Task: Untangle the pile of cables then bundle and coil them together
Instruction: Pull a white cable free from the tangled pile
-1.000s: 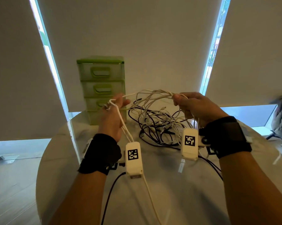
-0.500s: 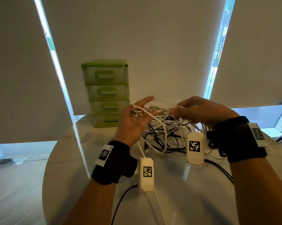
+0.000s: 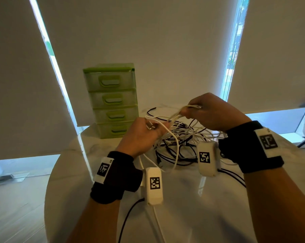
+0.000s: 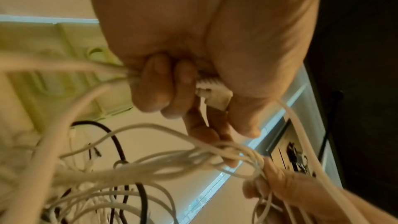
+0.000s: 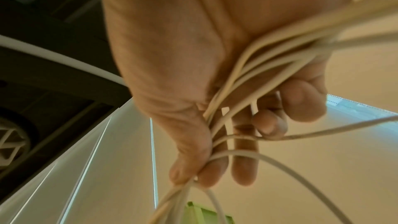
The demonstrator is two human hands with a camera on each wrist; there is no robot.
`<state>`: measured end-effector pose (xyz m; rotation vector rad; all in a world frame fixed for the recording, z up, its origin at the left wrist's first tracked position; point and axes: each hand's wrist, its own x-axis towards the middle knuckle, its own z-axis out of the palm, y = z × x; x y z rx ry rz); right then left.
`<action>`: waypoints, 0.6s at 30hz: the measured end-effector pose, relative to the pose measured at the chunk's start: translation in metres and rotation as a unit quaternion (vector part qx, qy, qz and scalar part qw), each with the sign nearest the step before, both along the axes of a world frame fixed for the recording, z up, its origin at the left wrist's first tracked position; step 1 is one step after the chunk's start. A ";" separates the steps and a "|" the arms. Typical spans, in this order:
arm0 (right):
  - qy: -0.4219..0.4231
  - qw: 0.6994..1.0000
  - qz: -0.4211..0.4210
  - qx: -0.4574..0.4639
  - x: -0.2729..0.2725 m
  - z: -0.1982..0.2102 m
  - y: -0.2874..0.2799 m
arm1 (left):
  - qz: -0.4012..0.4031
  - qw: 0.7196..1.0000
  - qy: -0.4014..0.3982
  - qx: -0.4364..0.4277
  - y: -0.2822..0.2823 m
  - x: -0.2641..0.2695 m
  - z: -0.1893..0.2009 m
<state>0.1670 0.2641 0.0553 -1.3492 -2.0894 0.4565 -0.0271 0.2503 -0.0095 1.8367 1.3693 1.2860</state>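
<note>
Nearest the camera, both forearms wear black wrist straps carrying white tagged camera units; a black lead and a white lead run from the left unit toward the viewer across the round white marble table. Left hand is raised above the table, fingers curled round several white cable strands and a white connector plug, which is clamped between fingers and thumb in the left wrist view. A white loop hangs from this hand down toward the tabletop. Right hand, slightly higher and farther, grasps a bunch of white strands across the palm, with thumb and fingertips pinching them lower down; the strands stretch taut between the two hands. Beneath and just behind the hands, the tangled pile of white and black cables lies on the table, partly lifted. Farther left stands a green four-drawer plastic organizer at the table's far edge. Behind it, pale roller blinds with bright window gaps.
</note>
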 end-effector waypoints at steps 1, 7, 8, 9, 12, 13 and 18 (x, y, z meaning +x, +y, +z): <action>0.001 1.000 0.000 0.007 0.000 0.000 -0.001 | -0.013 1.000 0.005 -0.022 -0.001 -0.001 0.000; -0.035 0.996 0.021 0.085 -0.009 -0.009 0.002 | -0.059 0.994 -0.042 -0.077 -0.005 -0.004 -0.001; -0.051 0.992 0.034 0.114 -0.010 -0.009 0.002 | -0.062 0.990 -0.087 -0.090 -0.004 -0.004 -0.001; -0.072 0.988 0.045 0.132 -0.011 -0.009 0.001 | -0.066 0.984 -0.131 -0.102 -0.002 -0.005 -0.002; -0.104 0.981 0.045 0.156 -0.014 -0.004 0.000 | -0.077 0.970 -0.198 -0.119 0.000 -0.005 -0.004; -0.103 0.979 0.042 0.172 -0.013 -0.004 0.000 | -0.085 0.970 -0.196 -0.117 0.000 -0.004 -0.004; -0.085 0.979 0.031 0.182 -0.013 -0.003 0.001 | -0.109 0.972 -0.175 -0.116 -0.002 0.000 -0.003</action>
